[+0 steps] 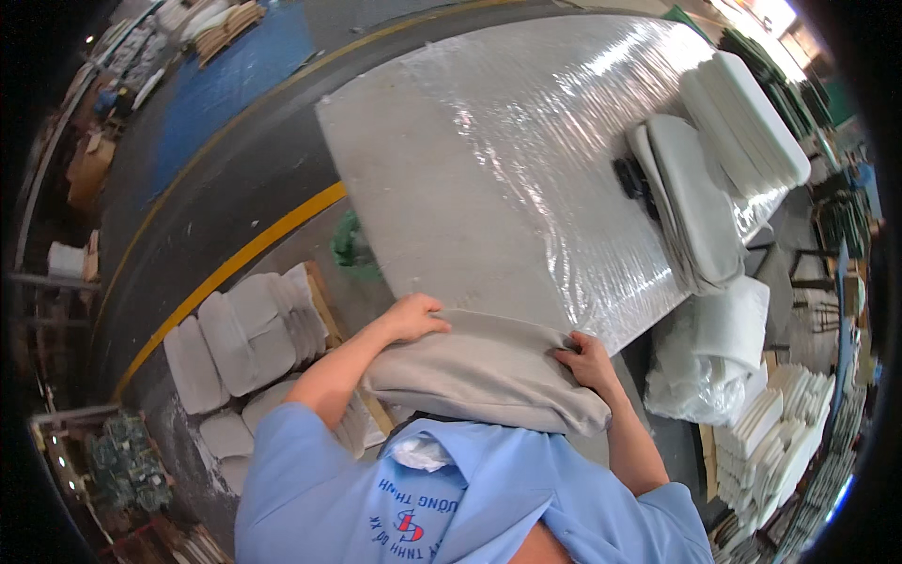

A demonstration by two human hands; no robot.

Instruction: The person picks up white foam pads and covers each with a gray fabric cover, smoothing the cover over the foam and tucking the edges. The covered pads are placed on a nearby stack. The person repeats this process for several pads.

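Note:
A beige fabric-covered cushion (489, 368), or its cover with something inside, is held between my hands against my front, at the near edge of the table. My left hand (416, 319) grips its upper left edge, fingers curled over the cloth. At the upper right edge, my right hand (586, 361) pinches the fabric with the thumb on top. Between the hands the upper edge stretches fairly straight, while the lower part sags in folds. Whether the cover is open along that edge, I cannot tell. The cushion's underside is hidden.
The large table (404, 179) is partly wrapped in shiny plastic film. On its right lie grey covered cushions (695, 202), white foam pads (747, 122) and a small black object (634, 179). Stacked pale cushions (249, 329) stand at left. A plastic-wrapped roll (714, 348) and more pads (780, 432) are right.

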